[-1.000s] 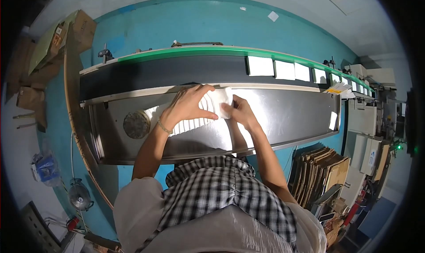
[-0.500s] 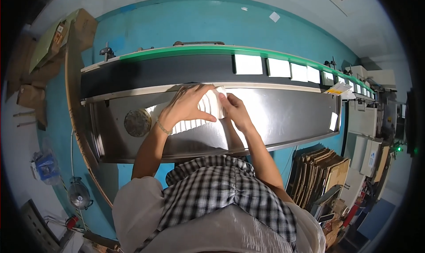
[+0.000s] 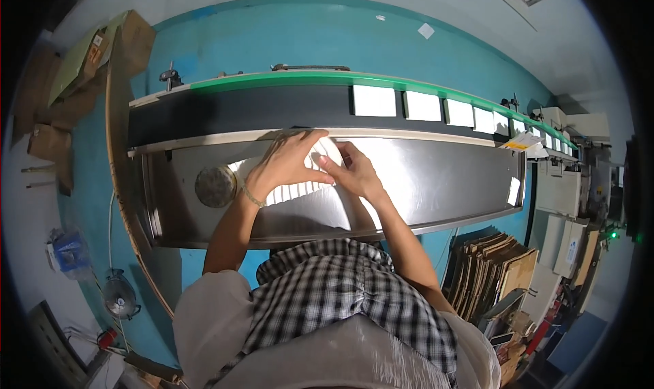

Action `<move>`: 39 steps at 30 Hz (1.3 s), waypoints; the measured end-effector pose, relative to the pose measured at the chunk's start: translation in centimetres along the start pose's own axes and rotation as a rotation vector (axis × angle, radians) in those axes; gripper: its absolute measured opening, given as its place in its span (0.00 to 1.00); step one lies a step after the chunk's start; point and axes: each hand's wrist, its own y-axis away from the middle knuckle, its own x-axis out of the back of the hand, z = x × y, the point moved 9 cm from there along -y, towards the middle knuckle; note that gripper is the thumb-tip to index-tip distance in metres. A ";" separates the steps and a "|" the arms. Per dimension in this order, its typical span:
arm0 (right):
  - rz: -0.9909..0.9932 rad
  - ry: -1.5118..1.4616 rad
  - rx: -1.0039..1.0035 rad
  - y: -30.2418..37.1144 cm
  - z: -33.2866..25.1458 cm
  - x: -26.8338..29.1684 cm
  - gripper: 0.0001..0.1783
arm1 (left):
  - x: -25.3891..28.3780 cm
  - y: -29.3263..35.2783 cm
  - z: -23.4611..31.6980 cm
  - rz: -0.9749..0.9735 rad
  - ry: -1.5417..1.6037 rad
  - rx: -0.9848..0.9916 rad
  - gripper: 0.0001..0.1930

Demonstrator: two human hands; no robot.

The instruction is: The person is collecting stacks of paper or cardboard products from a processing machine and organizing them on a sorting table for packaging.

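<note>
On the metal tray (image 3: 436, 178) in front of me, a row of thin white flat pieces (image 3: 293, 194) shows as ribbed edges below my hands. My left hand (image 3: 289, 163) arches over this row, its fingers along the far side and its thumb on the near side, bracing the pieces. At the row's right end my right hand (image 3: 357, 174) grips the white pieces, with its thumb toward my left hand. Both palms hide most of the row. A round, mottled disc (image 3: 216, 187) lies to the left of my left wrist.
Behind the tray runs a dark conveyor belt (image 3: 259, 113) carrying several white square pieces (image 3: 374, 101) along a green strip (image 3: 286, 80). A yellow-and-white packet (image 3: 523, 143) sits at the tray's right end. Flattened cardboard (image 3: 487, 263) stands at right; a cardboard panel (image 3: 122, 178) borders the left.
My right hand has shifted left, its thumb now closer to my left hand. On the belt, the white squares have moved slightly left. My left hand stays nearly in place.
</note>
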 end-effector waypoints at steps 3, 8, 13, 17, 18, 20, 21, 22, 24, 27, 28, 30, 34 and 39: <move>0.014 -0.208 -0.092 0.1 0.2 -0.3 0.29 | 0.3 0.3 0.0 -0.016 -0.028 0.000 0.45; -0.203 -0.316 -0.280 0.7 2.5 -0.1 0.28 | 0.0 0.7 -1.0 -0.104 0.008 0.133 0.44; -0.184 -0.419 -0.281 0.3 2.8 -0.4 0.27 | 0.1 0.3 -0.6 -0.024 0.035 0.030 0.40; 0.045 -0.387 -0.214 -2.0 5.2 3.1 0.17 | 0.1 0.5 -1.1 -0.013 0.033 0.042 0.38; 0.228 -0.559 -0.186 -2.7 4.7 4.3 0.20 | 0.0 0.6 -1.2 -0.022 0.034 0.048 0.38; 0.142 -0.871 -0.141 -4.5 4.6 3.7 0.28 | -0.1 0.2 -1.2 -0.053 0.069 0.062 0.38; 0.042 -0.892 -0.111 -4.8 3.8 3.0 0.30 | 0.2 0.2 -1.1 -0.052 0.067 0.064 0.38; 0.081 -0.707 -0.181 -3.8 3.8 1.9 0.31 | 0.4 0.3 -1.0 -0.058 0.072 0.068 0.39; 0.057 -0.303 0.020 -2.4 2.6 -0.5 0.37 | 0.5 0.4 -0.6 -0.047 0.084 0.034 0.41; -0.045 -0.142 -0.058 -0.6 -1.0 -2.8 0.30 | 1.1 1.4 -1.0 -0.032 0.099 0.015 0.43; -0.020 -0.203 -0.079 -0.8 -0.5 -2.9 0.28 | 1.3 1.3 -0.9 -0.042 0.107 -0.006 0.43; -0.016 -0.515 -0.179 -1.1 2.3 -3.1 0.25 | 1.5 1.5 -1.2 -0.011 0.076 -0.019 0.41; -0.128 -0.544 -0.284 -0.1 3.9 -2.6 0.21 | 1.0 2.1 -1.9 -0.030 0.081 0.063 0.38; 0.156 -0.879 -0.159 -4.6 4.2 1.6 0.14 | 1.0 1.7 -2.2 -0.056 0.050 0.077 0.39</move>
